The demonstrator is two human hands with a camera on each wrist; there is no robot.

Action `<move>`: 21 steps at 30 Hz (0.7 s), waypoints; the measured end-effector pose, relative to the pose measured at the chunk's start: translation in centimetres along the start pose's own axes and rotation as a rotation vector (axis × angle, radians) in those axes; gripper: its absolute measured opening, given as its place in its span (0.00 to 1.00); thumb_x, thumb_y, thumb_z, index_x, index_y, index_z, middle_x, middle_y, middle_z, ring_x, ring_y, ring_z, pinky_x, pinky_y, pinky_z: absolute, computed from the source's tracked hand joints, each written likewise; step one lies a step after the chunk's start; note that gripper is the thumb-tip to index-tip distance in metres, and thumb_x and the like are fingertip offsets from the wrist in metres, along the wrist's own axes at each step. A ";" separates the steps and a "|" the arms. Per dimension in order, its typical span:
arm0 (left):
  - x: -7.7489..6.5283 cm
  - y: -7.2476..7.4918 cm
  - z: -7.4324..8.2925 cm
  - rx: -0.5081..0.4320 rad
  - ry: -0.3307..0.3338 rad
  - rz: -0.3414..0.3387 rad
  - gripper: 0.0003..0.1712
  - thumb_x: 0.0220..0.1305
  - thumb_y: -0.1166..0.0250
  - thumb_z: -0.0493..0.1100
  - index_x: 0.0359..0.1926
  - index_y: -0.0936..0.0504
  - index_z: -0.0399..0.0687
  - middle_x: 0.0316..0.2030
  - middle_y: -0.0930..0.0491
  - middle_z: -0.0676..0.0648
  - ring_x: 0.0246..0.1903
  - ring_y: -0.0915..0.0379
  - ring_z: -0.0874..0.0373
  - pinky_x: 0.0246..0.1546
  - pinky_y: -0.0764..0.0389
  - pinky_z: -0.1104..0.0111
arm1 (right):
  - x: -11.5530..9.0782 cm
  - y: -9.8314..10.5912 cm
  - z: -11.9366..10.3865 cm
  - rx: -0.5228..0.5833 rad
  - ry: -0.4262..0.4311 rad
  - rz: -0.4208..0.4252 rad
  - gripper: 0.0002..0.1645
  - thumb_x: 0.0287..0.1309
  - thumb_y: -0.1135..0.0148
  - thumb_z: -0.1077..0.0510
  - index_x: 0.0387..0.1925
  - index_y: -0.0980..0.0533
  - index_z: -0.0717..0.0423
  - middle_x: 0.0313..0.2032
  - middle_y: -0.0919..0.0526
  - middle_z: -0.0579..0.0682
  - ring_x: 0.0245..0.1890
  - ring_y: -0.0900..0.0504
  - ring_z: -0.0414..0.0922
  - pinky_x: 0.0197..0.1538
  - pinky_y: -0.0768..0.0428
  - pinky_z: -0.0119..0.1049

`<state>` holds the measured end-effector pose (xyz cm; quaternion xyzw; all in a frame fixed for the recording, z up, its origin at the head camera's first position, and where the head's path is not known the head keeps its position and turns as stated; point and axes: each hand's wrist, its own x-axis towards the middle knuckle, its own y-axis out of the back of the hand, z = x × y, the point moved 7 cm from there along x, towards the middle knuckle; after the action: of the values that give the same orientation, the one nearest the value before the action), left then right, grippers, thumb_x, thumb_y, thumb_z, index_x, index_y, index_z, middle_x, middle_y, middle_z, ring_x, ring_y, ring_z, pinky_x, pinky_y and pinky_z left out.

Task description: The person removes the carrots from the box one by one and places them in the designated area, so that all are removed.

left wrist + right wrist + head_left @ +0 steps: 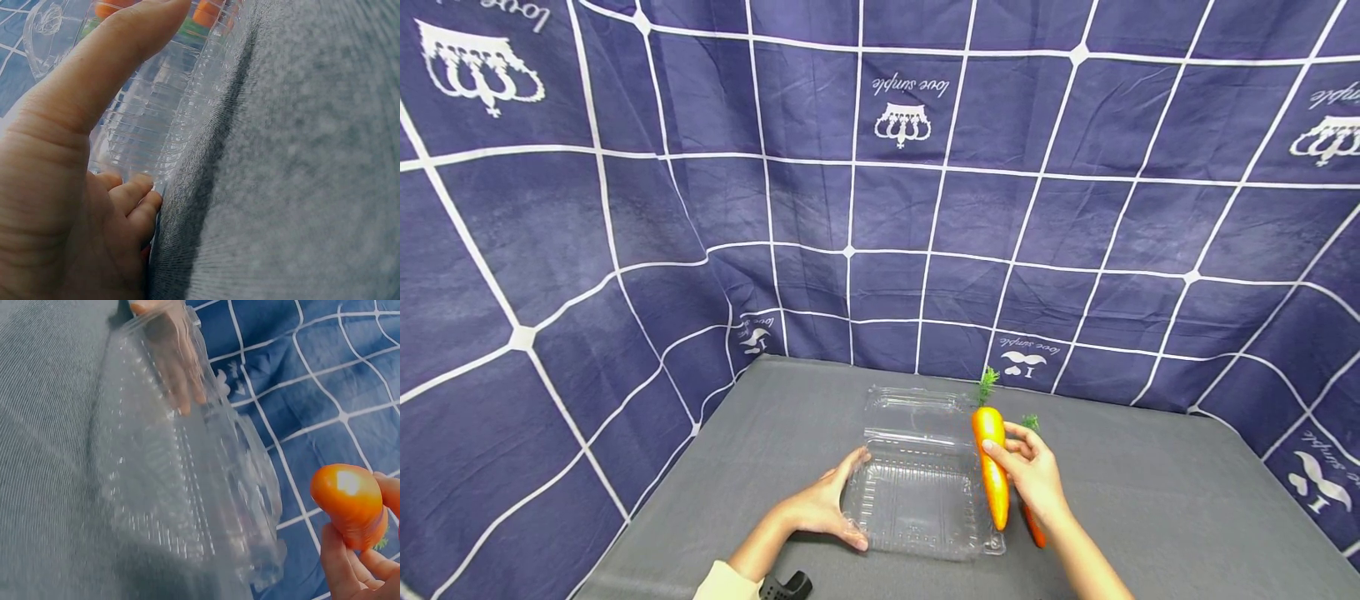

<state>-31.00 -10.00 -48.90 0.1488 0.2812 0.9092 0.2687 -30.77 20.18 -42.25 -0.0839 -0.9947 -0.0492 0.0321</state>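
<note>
A clear plastic clamshell container [917, 500] lies on the grey cloth with its lid [917, 408] folded back toward the wall. My left hand [823, 504] rests against the container's left side, thumb at the near corner and fingers spread toward the far one; the left wrist view shows the fingers [134, 200] low beside the clear wall. Over the container's right edge, my right hand [1033, 475] pinches an orange carrot [992, 467] between thumb and fingers, green top pointing away. The right wrist view shows this carrot [350, 500] raised, tip toward the camera.
A second carrot [1034, 525] lies on the cloth right of the container, partly hidden by my right hand. Blue fabric [895, 208] with white grid lines hangs behind and at both sides. A black band [786, 586] shows by the left sleeve [727, 583].
</note>
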 end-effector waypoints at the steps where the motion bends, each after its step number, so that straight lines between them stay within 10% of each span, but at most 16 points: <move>1: 0.0 0.0 0.0 0.001 0.001 -0.001 0.77 0.30 0.14 0.51 0.75 0.55 0.39 0.71 0.42 0.41 0.69 0.48 0.43 0.66 0.46 0.47 | 0.0 0.2 0.1 -0.002 -0.002 0.002 0.31 0.58 0.31 0.62 0.60 0.32 0.65 0.33 0.19 0.47 0.24 0.21 0.38 0.27 0.23 0.30; 21: -0.1 -0.1 -0.2 -0.003 0.017 0.002 0.77 0.30 0.15 0.51 0.75 0.55 0.41 0.72 0.43 0.42 0.69 0.48 0.44 0.66 0.46 0.46 | -0.4 5.9 1.1 -0.069 -0.028 0.085 0.33 0.60 0.32 0.59 0.63 0.34 0.65 0.29 0.17 0.32 0.28 0.19 0.34 0.32 0.21 0.29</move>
<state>-30.99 -10.06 -49.11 0.1407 0.2821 0.9112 0.2654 -29.43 26.03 -42.85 -0.1277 -0.9883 -0.0811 0.0174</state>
